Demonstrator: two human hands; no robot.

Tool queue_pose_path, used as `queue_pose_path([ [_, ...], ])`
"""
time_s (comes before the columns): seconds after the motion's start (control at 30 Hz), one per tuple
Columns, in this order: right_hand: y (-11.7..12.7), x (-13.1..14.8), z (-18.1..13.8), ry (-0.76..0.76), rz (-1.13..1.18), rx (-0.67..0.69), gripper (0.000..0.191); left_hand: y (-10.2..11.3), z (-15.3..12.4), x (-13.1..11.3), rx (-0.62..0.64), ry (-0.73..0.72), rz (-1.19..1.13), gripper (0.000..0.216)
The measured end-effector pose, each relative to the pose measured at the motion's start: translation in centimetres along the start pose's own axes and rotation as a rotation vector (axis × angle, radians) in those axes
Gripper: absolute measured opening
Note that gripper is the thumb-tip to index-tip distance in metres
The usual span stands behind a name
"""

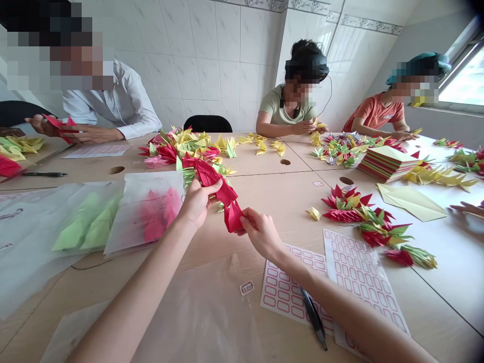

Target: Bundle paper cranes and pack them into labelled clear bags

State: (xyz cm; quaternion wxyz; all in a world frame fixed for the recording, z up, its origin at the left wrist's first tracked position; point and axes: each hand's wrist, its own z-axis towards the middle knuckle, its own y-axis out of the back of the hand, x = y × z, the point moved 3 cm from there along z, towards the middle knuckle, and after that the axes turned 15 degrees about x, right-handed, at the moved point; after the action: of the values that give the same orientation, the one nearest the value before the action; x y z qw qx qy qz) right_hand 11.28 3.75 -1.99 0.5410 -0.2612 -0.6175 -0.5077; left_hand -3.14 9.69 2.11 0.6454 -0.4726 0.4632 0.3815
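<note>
Both my hands hold a row of red origami paper cranes (214, 175) above the middle of the table. My left hand (198, 200) is closed around the row's middle, thumb on top. At its near end, my right hand (260, 227) pinches the last red folded piece (232, 216) between thumb and fingers. Right behind the row lies a pile of yellow, red and green folded cranes (189, 141). Below my hands, a clear plastic bag (204, 307) with a small printed label (246, 288) lies flat on the table.
Bags with green (88, 222) and pink folded paper (161, 212) lie left. Label sheets (280, 285) and a pen (313, 317) are under my right forearm. Folded cranes (363, 212) and a paper stack (387, 164) stand right. Three people sit opposite, hands on folded paper.
</note>
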Motion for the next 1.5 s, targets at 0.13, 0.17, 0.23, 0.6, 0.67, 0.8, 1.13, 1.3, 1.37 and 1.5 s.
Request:
queue_pose_path([
  [0.13, 0.0, 0.0, 0.0, -0.015, 0.071, 0.012, 0.017, 0.2, 0.1, 0.4, -0.002, 0.01, -0.051, 0.028],
  [0.17, 0.0, 0.0, 0.0, -0.015, 0.083, 0.012, 0.017, 0.3, 0.2, 0.4, -0.002, 0.013, -0.062, 0.027],
  [0.23, 0.0, 0.0, 0.0, -0.014, 0.101, 0.015, 0.017, 0.3, 0.2, 0.6, -0.001, 0.019, -0.074, 0.027],
  [0.6, 0.1, 0.2, -0.1, 0.048, -0.033, 0.001, 0.019, -0.1, 0.0, -0.3, 0.005, -0.05, 0.111, 0.034],
  [0.67, 0.0, 0.1, -0.1, 0.057, 0.005, 0.007, 0.019, -0.2, 0.0, -0.4, 0.017, -0.075, 0.163, 0.034],
  [0.8, -0.1, -0.3, 0.1, 0.045, 0.131, 0.032, 0.019, -0.3, 0.0, -0.2, 0.046, -0.113, 0.258, 0.035],
  [1.13, 0.1, -0.7, 0.4, 0.101, 0.443, -0.021, 0.028, -0.7, 0.0, -0.1, 0.067, -0.153, 0.349, 0.035],
  [1.3, 0.3, -0.4, 0.3, 0.119, 0.423, -0.08, 0.031, -1.2, -0.2, -0.1, 0.077, -0.104, 0.282, 0.034],
  [1.37, 0.4, -0.4, 0.2, 0.127, 0.401, -0.097, 0.03, -1.4, -0.2, 0.1, 0.09, -0.071, 0.256, 0.035],
  [1.5, 0.6, -0.5, 0.2, 0.136, 0.334, -0.11, 0.03, -1.7, -0.3, 0.6, 0.109, 0.002, 0.236, 0.032],
])
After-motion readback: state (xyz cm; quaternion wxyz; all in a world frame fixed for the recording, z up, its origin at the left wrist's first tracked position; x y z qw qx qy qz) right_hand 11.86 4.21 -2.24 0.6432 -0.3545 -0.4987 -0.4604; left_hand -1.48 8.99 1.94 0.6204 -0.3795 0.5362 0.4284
